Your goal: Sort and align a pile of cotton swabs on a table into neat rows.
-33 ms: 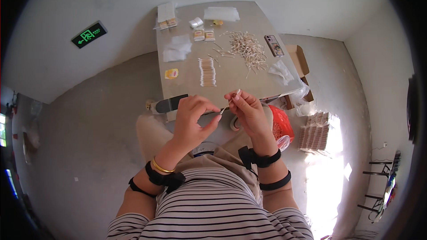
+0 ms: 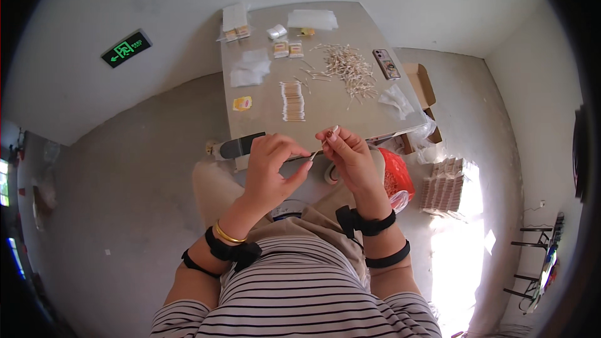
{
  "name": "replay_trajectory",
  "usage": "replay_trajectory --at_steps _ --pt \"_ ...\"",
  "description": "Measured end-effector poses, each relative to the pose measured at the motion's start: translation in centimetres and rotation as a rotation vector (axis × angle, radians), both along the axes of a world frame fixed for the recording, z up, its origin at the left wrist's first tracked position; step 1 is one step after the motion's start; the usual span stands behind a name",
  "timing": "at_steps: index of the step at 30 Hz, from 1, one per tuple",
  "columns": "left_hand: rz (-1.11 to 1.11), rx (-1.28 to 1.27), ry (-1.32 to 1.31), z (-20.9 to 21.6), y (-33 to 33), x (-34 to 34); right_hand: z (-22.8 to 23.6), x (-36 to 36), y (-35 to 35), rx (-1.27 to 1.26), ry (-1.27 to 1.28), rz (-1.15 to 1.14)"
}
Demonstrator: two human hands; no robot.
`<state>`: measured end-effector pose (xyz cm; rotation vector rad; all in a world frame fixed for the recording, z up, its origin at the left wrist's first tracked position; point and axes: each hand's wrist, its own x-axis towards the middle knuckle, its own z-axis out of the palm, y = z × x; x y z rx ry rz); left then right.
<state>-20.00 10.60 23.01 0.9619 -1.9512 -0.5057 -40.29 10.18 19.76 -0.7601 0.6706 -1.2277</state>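
Just in front of the table's near edge, my hands are raised close together. My right hand (image 2: 350,159) is closed in a pinch on a thin cotton swab (image 2: 335,129), its white tip showing above the fingertips. My left hand (image 2: 272,166) pinches with thumb and index finger at a pale swab end (image 2: 312,157); whether this belongs to the same swab is too small to tell. Beyond them on the table lies a neat column of cotton swabs (image 2: 292,101), placed side by side. A loose heap of cotton swabs (image 2: 350,69) spreads to its right.
On the grey table (image 2: 338,116) are clear plastic bags (image 2: 250,69), yellow cards (image 2: 242,104), small filled packs (image 2: 287,49) and a phone (image 2: 385,64). A red bag (image 2: 396,172) hangs by my right knee. Stacked bundles (image 2: 444,184) and a cardboard box (image 2: 421,84) stand on the right.
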Motion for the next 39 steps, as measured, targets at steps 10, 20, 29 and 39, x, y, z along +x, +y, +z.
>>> replay_trajectory --at_steps 10,20,29,39 --pt "0.07 0.068 -0.044 -0.6 0.1 1.0 1.5 1.1 0.8 -0.063 0.172 -0.099" --pt "-0.308 0.614 0.375 -1.5 -0.6 1.0 1.0 0.6 0.7 -0.053 0.131 0.006" --pt "-0.251 0.607 -0.205 -5.1 -1.2 2.0 -0.5 -1.3 0.1 0.02 0.175 -0.118" --pt "-0.226 0.681 0.272 -6.4 -4.4 -0.4 -2.5 -0.3 -1.2 0.061 0.205 -0.021"
